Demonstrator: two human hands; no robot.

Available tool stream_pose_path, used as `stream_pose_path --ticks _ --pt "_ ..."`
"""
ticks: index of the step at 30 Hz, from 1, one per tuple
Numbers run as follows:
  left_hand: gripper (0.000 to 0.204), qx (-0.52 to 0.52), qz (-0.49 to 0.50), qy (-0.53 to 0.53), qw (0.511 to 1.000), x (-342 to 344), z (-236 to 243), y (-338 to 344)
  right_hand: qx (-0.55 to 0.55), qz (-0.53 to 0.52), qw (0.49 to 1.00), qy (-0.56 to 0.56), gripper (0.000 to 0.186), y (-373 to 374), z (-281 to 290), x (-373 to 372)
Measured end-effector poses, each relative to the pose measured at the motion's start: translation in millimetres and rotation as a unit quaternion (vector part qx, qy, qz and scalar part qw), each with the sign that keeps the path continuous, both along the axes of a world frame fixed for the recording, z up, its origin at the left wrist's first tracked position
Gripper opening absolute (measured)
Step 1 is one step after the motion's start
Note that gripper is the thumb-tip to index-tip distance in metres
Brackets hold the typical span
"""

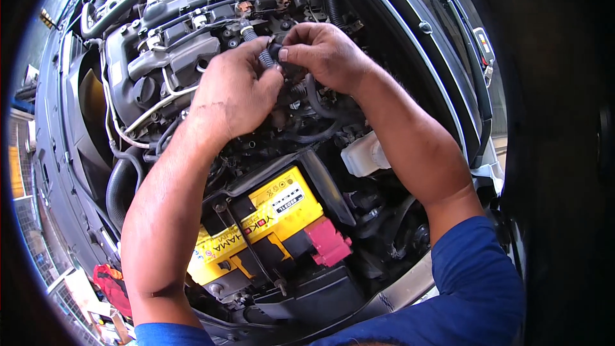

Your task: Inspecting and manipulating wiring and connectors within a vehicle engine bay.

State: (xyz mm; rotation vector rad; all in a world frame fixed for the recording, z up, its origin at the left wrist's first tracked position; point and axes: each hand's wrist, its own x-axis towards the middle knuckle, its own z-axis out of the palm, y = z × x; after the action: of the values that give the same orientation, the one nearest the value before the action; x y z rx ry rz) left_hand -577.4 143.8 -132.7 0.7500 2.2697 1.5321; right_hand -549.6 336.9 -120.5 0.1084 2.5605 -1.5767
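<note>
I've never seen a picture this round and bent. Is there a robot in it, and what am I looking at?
No robot here: these are a person's own bare hands. A wide fisheye camera on the person's head looks down, so straight edges curve and the forearms reach in from below.

The hands are over a car's engine. The left hand holds a grey ribbed tube. The right hand has its thumb and fingertips at a small dark part beside it; their grip is too hidden to judge.

Nearer the person sit a yellow-topped battery with a pinkish-red cover and a whitish container.
</note>
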Motion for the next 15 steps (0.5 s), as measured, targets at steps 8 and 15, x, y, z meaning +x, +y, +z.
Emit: stream_pose_path --ticks 8,15 --pt "0.034 -0.232 0.147 0.238 0.932 -89 -9 32 -0.16 -0.161 0.974 0.013 0.011 40 -30 -64" --pt "0.036 -0.402 0.035 0.194 0.894 -150 -37 74 -0.17 -0.2 0.965 -0.002 0.025 49 -71 -96"
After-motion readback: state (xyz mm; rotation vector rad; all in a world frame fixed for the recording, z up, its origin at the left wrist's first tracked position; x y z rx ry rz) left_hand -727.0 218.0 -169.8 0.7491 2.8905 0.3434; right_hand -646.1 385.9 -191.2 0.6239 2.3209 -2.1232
